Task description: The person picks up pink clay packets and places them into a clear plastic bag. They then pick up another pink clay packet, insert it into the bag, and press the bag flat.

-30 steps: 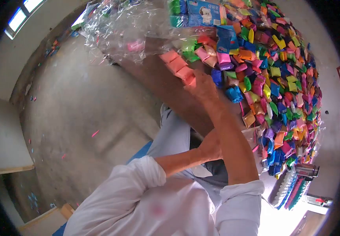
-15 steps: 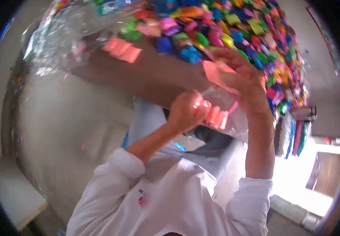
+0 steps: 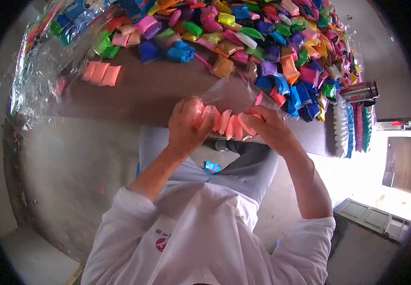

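At table edge (image 3: 120, 115), left hand (image 3: 185, 127) and right hand (image 3: 269, 130) hold packets (image 3: 228, 125).

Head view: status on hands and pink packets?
Left hand, right hand: both shut on pink packets, row inside clear bag. Held at table edge. Coloured pile beyond, apart.

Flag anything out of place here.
One blue packet lies down by the person's legs, off the table, away from the pile on top; it looks dropped. Clear wrap hangs crumpled over the table's left edge. The bag in the left hand and right hand looks fine.
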### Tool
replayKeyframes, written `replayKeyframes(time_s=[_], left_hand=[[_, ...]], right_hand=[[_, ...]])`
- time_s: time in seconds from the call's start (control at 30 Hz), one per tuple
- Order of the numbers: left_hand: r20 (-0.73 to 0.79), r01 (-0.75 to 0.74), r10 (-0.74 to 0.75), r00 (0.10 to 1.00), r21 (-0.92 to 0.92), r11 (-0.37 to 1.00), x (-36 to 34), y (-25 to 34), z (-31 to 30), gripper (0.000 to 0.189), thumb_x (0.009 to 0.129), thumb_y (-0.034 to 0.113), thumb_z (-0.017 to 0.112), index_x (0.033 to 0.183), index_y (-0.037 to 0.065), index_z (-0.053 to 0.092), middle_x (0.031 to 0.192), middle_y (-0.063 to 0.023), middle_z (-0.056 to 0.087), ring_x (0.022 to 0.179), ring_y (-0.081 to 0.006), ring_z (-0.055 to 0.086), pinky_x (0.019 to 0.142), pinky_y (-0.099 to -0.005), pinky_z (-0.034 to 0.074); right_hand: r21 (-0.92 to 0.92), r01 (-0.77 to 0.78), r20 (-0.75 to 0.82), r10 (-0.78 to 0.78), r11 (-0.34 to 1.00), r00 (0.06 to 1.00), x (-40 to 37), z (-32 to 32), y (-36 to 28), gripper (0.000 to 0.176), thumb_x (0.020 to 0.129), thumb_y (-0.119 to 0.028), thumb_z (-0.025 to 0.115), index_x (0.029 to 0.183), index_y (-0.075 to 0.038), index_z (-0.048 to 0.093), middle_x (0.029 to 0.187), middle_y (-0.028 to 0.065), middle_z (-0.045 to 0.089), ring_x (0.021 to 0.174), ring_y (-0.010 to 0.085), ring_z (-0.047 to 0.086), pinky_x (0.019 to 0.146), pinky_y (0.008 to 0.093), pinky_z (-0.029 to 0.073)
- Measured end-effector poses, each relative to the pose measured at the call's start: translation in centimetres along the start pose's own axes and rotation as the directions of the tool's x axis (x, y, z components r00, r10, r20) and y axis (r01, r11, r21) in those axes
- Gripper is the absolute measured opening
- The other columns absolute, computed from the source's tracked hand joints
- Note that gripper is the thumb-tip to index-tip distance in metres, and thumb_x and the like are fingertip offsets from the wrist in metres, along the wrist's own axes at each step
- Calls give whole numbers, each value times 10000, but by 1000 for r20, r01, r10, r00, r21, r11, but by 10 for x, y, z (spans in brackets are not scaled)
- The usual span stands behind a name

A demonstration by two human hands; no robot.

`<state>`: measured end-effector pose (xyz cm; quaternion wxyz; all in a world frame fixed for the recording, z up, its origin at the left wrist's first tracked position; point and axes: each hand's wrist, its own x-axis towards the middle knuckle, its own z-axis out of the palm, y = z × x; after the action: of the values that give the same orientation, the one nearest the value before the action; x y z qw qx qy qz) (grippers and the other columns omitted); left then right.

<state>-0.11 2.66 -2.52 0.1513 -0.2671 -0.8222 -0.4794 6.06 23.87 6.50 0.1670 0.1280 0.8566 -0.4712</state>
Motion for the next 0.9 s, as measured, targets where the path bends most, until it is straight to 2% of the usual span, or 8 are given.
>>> replayKeyframes(time_s=[0.13,0.23,0.33,0.43,0.57,0.67,0.73,0.9], left_hand=[[27,39,-38,999,-34,999,-1,2,-2,343,836,250,642,1061,3,565,976,-194,598,894,-378,571,800,-438,461],[43,83,-82,996,-26,996,0,6,-4,341,835,242,646,1066,4,566,990,-197,598,911,-379,575,812,-438,463],[43,73,-72,996,-20,997,1,7,-3,342,831,234,651,1068,4,566,1001,-199,600,939,-380,578,827,-434,467],[22,66,-65,998,-28,997,1,4,-1,344,829,229,656,1073,4,565,1012,-201,601,952,-381,582,833,-430,471],[-54,-6,5,999,-22,1000,3,4,0,266,802,212,659,947,14,557,929,-178,594,850,-376,567,746,-434,479],[-51,-2,0,999,-38,999,1,4,1,266,800,207,660,952,15,558,928,-181,592,857,-379,565,752,-436,478],[-33,10,-11,999,-40,999,1,3,1,265,799,204,662,955,16,558,926,-183,591,861,-381,564,754,-437,477],[-39,20,-22,999,-62,998,2,5,0,245,790,171,662,949,13,562,924,-186,592,867,-377,567,762,-436,478]], right_hand=[[-392,378,138,-353,839,926,3,-14,13,432,836,-280,661,1162,-14,563,1093,180,596,963,298,628,805,391,521],[-425,480,225,-424,768,877,-3,-18,7,434,838,-225,629,1202,-17,516,1176,188,549,1056,345,582,868,420,498],[-285,263,299,-175,922,938,-1,-24,4,378,856,-199,609,1178,-14,538,1182,197,545,1059,353,580,897,414,485],[-278,293,417,-160,915,895,4,-41,10,500,924,-348,457,1317,-40,467,1168,126,588,1061,217,573,729,327,535],[-369,326,337,-202,870,920,10,-46,9,374,833,-204,601,1143,-1,555,1096,207,595,1067,330,580,921,388,465],[-250,378,433,-246,891,867,11,-47,-2,562,821,-199,570,1346,-46,438,1162,169,602,1008,275,618,850,364,488],[-530,175,404,66,830,912,7,-40,-27,626,778,-188,626,1363,-80,432,1150,166,614,1009,303,621,891,350,472],[-447,319,470,-85,836,879,6,-32,-22,718,720,-204,686,1379,-112,417,1141,136,628,1033,293,611,896,360,474]])
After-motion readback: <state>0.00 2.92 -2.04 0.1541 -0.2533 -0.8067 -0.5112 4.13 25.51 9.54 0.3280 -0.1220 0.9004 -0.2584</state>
